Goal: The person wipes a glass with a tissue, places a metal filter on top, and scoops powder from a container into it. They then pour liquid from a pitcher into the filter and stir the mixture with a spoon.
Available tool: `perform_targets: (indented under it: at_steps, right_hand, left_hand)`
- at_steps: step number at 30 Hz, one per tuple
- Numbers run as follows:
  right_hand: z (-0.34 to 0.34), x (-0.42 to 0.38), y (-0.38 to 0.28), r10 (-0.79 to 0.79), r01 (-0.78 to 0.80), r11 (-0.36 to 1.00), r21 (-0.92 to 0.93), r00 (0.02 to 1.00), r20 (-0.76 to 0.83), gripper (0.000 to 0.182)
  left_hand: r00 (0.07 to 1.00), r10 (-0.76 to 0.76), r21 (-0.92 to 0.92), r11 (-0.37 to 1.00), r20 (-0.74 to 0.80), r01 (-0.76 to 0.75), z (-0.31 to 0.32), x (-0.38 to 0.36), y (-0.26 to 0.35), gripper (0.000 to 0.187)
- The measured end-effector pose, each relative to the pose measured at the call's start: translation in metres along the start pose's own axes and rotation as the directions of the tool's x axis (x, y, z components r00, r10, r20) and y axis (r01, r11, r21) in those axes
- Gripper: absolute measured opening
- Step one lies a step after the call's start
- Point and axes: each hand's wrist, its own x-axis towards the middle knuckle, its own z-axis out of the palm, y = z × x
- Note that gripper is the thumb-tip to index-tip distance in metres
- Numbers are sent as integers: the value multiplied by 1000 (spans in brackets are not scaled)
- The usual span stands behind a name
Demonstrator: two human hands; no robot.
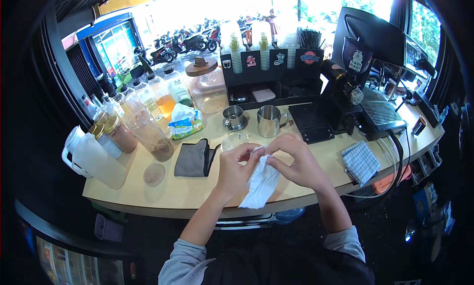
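Observation:
Both hands meet over the front of a tan counter (163, 189). My left hand (236, 167) and my right hand (296, 159) pinch the top of a white sachet or tissue (260, 184) that hangs down between them. Just behind the fingers stands a clear glass (233, 141). Further back sit a small metal drip filter (233, 118) and a steel pitcher (269, 120).
A folded grey cloth (193, 158) lies left of my hands, a checked cloth (361, 160) to the right. Jars, bottles and a white jug (94, 159) crowd the left end. A black scale (311, 121), grinder (343, 90) and espresso machine (377, 107) fill the right.

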Motion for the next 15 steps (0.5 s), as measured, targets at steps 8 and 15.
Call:
perform_targets:
  at_steps: [8,15]
  right_hand:
    - [-1,1,3,77,-77,996,-48,997,-2,9]
    - [0,-2,7,77,-79,992,-95,997,-20,9]
  left_hand:
    - [994,-46,-93,994,102,56,0,-3,0,17]
    - [987,18,-105,994,162,-1,2,-7,9,21]
